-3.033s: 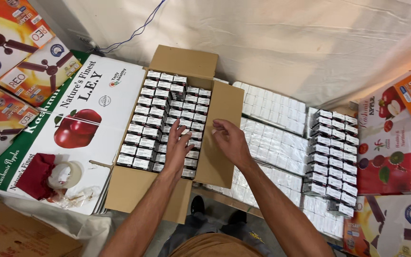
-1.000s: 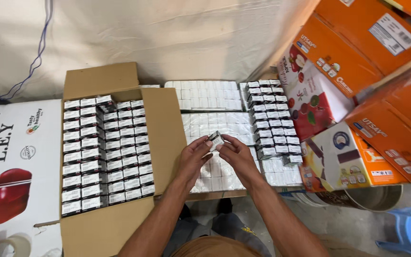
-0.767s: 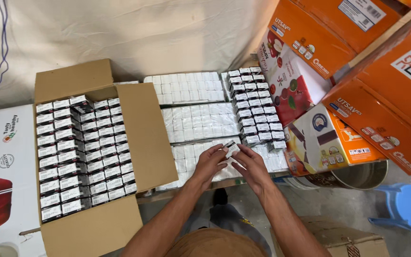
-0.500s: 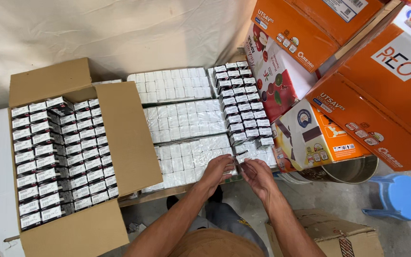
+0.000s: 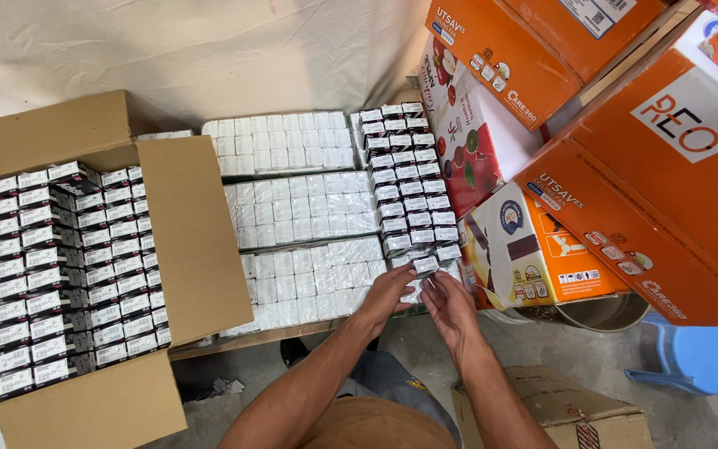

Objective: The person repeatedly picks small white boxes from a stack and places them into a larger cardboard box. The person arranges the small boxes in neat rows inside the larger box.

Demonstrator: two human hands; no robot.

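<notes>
Your left hand [image 5: 388, 293] and right hand [image 5: 449, 303] meet on one small black-and-white carton [image 5: 425, 264], each grip pinched narrow on an end. It sits at the near end of the stacked column of matching cartons [image 5: 405, 179] (on white shrink-wrapped packs [image 5: 309, 204]). The open brown cardboard box [image 5: 184, 233] lies at nine o'clock, orange boxes [image 5: 650, 199] at two.

An open brown carton [image 5: 85, 274] at left is seen packed with rows of small black-and-white boxes [image 5: 68, 283]. Shrink-wrapped white packs [image 5: 301, 204] are laid flat at centre, with a stack of black-and-white boxes [image 5: 409, 191] ranged on their right edge. Large orange cartons [image 5: 666, 191] and a white fruit-printed box [image 5: 471, 141] are piled at right.
</notes>
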